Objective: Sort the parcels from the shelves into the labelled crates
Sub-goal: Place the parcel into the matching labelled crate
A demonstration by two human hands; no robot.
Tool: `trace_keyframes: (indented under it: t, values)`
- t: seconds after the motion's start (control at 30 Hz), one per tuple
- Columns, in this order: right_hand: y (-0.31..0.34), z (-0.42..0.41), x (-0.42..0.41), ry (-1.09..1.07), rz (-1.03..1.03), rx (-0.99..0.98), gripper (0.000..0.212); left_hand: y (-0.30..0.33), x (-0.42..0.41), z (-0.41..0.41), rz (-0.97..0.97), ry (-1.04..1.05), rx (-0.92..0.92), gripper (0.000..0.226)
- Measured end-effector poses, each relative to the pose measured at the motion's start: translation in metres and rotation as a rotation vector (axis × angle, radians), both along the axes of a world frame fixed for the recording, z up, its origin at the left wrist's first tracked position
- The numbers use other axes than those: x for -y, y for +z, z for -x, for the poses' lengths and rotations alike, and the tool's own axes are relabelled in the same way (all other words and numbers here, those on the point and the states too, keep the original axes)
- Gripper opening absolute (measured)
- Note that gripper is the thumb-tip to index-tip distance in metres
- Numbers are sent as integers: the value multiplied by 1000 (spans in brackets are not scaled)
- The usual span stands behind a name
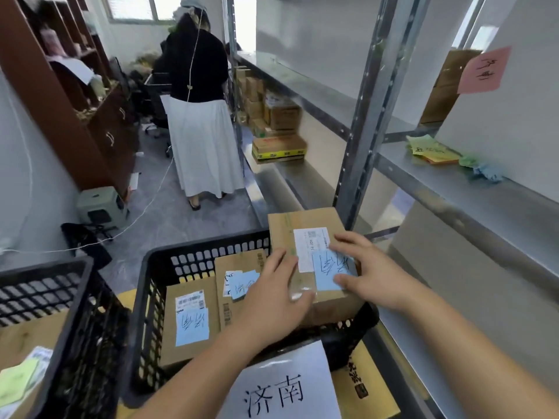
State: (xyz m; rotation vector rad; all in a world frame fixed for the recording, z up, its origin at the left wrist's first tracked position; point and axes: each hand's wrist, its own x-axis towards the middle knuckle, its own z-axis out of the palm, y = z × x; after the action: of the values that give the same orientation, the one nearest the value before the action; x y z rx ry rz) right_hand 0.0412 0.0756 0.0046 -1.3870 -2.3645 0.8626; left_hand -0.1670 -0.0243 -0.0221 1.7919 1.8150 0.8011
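Note:
A black slotted crate with a white paper label on its near wall holds two cardboard parcels, each with a blue note. A third cardboard parcel with a white shipping label and a blue note rests tilted over the crate's right rim. My left hand presses on this parcel's near left corner, fingers spread. Along the parcel's right side, my right hand has its fingers lying on the blue note.
A second black crate stands at the left with a parcel inside. Grey metal shelving runs along the right, with sticky notes on it and cartons farther back. A person stands in the aisle ahead. A brown cabinet lines the left.

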Motion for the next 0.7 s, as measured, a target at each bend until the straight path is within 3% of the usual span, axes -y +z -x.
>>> trace_keyframes:
  t: [0.27,0.47,0.7]
  values:
    - [-58,10,-66,-18,109,108,64,-55,-63,11,102,5,33,80]
    - [-85,39,-66,63,155,237,67,-91,-72,19,244,17,12,81]
    - [-105,51,-83,99,198,324,59,-103,-93,-1,356,80,-217,74]
